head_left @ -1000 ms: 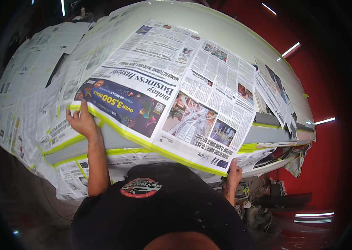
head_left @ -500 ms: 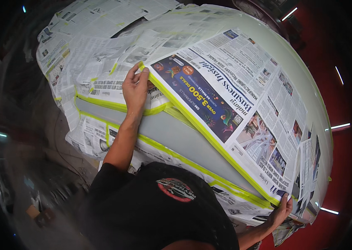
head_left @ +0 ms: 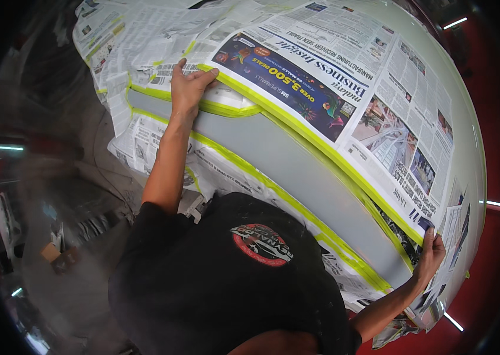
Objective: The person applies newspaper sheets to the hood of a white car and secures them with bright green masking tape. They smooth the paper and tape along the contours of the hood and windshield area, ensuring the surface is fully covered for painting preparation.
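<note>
Here's the gray panel (head_left: 297,160), a long curved band across the front of the person, and just beyond its far edge lies the newspaper sheet (head_left: 350,106). Yellow-green tape (head_left: 327,152) lines the sheet's near side, facing the panel. And there are 2 hands on it! The left hand (head_left: 189,89), beyond the panel's left part, has its thumb on the taped corner, the index finger spread well away; whether the other fingers grip underneath, I can't tell. Over at the panel's right end, the right hand (head_left: 432,251) is pinching the sheet's other near corner between thumb and fingers. A dark gap shows there between the sheet's taped edge and the panel's border. More masking paper (head_left: 149,35) spreads past the panel's left end, and a border tape (head_left: 273,183) follows its near edge. Beyond the panel and right of the sheet, there's the pale rounded body (head_left: 468,118). On the panel's near side: a black shirt (head_left: 202,290) with 1 round emblem (head_left: 261,244).
</note>
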The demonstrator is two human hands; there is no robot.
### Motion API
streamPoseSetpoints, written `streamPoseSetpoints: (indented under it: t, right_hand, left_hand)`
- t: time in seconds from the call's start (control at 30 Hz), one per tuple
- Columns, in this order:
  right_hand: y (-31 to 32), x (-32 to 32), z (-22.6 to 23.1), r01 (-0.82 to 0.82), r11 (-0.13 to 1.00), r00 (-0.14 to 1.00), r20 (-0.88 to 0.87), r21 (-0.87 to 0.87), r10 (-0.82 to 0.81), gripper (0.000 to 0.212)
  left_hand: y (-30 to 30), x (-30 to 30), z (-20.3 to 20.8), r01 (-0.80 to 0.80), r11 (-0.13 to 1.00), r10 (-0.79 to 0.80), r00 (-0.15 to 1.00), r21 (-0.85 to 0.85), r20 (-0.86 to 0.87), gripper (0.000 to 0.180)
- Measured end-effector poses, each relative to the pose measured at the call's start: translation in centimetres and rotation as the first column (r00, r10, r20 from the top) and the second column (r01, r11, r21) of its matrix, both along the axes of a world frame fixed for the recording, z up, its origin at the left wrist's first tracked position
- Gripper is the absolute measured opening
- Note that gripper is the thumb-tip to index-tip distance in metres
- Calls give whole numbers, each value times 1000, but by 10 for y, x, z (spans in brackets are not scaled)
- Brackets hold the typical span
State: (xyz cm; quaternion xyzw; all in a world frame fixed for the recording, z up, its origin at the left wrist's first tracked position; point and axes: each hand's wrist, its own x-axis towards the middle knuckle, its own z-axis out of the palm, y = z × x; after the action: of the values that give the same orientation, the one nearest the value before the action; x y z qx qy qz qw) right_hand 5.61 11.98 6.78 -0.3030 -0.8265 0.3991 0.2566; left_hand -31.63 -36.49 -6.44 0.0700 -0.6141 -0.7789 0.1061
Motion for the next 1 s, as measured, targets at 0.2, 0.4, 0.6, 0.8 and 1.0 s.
streamPoseSetpoints:
  t: [0.2,0.4,0.6,0.8,1.0]
  right_hand:
    - [7,-6,-16,66,997,996,50,44,-68,34]
    - [9,1,-18,67,997,997,-27,30,-66,30]
    - [11,-3,-9,7,1000,999,45,19,-8,26]
    - [1,-6,10,28,996,986,164,-90,-13,25]
    - [3,-8,2,47,997,988,149,-60,-38,27]
  left_hand:
    - [5,-22,-22,121,992,-121,993,-25,9,89]
    - [6,-16,-20,69,998,-68,997,-8,22,83]
    - [7,-23,-37,-58,911,25,996,-409,-86,81]
    - [33,-6,-13,-456,55,86,889,-888,-450,66]
    - [38,6,2,-365,150,-147,910,-919,-386,29]
